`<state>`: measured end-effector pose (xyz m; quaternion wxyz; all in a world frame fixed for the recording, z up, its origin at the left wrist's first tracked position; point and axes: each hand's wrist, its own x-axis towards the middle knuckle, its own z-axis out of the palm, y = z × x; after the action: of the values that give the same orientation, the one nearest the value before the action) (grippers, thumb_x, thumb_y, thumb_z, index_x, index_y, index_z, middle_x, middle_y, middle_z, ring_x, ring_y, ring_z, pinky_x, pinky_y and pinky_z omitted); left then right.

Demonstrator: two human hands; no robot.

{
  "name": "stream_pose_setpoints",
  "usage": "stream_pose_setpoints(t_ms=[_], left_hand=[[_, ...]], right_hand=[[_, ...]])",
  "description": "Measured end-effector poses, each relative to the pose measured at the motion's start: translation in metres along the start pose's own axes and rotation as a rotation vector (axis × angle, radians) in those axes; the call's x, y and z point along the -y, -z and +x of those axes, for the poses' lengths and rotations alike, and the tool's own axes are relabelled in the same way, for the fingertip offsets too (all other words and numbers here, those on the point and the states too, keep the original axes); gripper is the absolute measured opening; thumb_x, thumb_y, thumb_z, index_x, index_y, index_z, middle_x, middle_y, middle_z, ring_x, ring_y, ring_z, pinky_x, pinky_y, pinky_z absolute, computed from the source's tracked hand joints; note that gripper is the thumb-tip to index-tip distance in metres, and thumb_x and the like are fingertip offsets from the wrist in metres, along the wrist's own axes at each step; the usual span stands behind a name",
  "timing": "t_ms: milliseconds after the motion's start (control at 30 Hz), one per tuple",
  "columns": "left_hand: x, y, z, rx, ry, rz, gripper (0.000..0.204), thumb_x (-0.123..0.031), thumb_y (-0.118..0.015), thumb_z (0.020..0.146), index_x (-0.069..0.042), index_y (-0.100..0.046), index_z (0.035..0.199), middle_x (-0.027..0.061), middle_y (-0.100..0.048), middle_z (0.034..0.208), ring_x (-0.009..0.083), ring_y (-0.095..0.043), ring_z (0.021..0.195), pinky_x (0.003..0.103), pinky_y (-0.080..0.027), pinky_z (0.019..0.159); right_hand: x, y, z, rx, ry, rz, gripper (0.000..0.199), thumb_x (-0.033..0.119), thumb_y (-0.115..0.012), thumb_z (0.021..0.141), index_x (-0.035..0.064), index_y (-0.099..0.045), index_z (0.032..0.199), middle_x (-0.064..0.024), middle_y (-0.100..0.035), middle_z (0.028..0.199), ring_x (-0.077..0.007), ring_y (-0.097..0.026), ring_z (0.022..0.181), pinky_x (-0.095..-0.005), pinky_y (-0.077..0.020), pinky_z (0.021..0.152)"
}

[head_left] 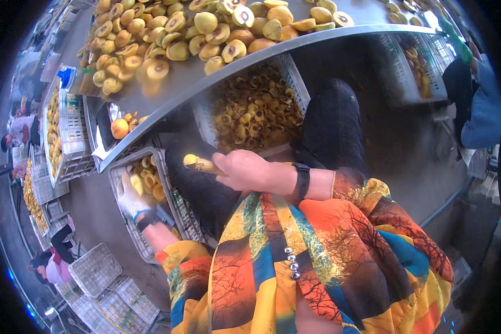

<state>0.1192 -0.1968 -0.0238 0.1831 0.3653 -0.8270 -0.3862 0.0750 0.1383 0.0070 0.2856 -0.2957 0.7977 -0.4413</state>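
My left hand (129, 199), in a white glove, reaches into a grey plastic crate (114, 177) at the left. Its fingers curl round a peeled yellow peach half (136, 183), just over other pale yellow halves (151, 180) in the crate. My right hand (245, 170), bare, is closed round a short tan-handled tool (207, 166) in front of my body. A rounded yellow tip (191, 160) shows at the tool's far end; whether that is fruit or part of the tool, I cannot tell. Most of the handle is hidden in my fist.
Unpeeled peach halves (206, 23) are heaped on a metal table (200, 83) ahead. Under its edge, a white crate (301, 83) holds peels and scraps (256, 106). More crates (97, 270) stand at the left. A co-worker's blue sleeve (484, 111) shows at the right.
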Motion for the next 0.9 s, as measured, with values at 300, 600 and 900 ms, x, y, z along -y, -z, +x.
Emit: stream_pose_setpoints(t_ms=[300, 600, 900], left_hand=[[-0.086, -0.035, -0.047, 0.405, 0.018, -0.462, 0.062, -0.054, -0.044, 0.088, 0.002, -0.055, 0.113, 0.0137, -0.062, 0.103, 0.0243, -0.060, 0.091, 0.033, -0.048, 0.077], [-0.136, -0.057, -0.162, 0.956, 0.112, -0.792, 0.075, -0.063, -0.044, 0.083, -0.001, -0.043, 0.125, 0.0183, -0.052, 0.120, 0.0292, -0.052, 0.106, 0.040, -0.040, 0.095], [-0.101, -0.012, -0.109, 0.658, -0.123, -1.042, 0.060, -0.056, -0.036, 0.090, -0.005, -0.054, 0.118, 0.0142, -0.055, 0.119, 0.0304, -0.055, 0.107, 0.044, -0.046, 0.088]], right_hand=[[0.008, -0.006, -0.005, -0.424, -0.023, -0.057, 0.028, 0.019, -0.058, 0.081, -0.0006, -0.040, 0.089, -0.0190, -0.058, 0.062, -0.0368, -0.059, 0.059, -0.0442, -0.0478, 0.052], [0.027, -0.018, -0.031, -0.396, 0.297, -0.251, 0.020, 0.008, -0.047, 0.078, -0.0032, -0.042, 0.094, -0.0148, -0.055, 0.074, -0.0265, -0.060, 0.061, -0.0331, -0.0488, 0.050], [-0.010, 0.038, -0.074, -0.461, 0.491, -0.876, 0.052, 0.040, -0.051, 0.081, -0.0030, -0.055, 0.110, -0.0128, -0.057, 0.110, -0.0282, -0.051, 0.103, -0.0474, -0.0343, 0.096]])
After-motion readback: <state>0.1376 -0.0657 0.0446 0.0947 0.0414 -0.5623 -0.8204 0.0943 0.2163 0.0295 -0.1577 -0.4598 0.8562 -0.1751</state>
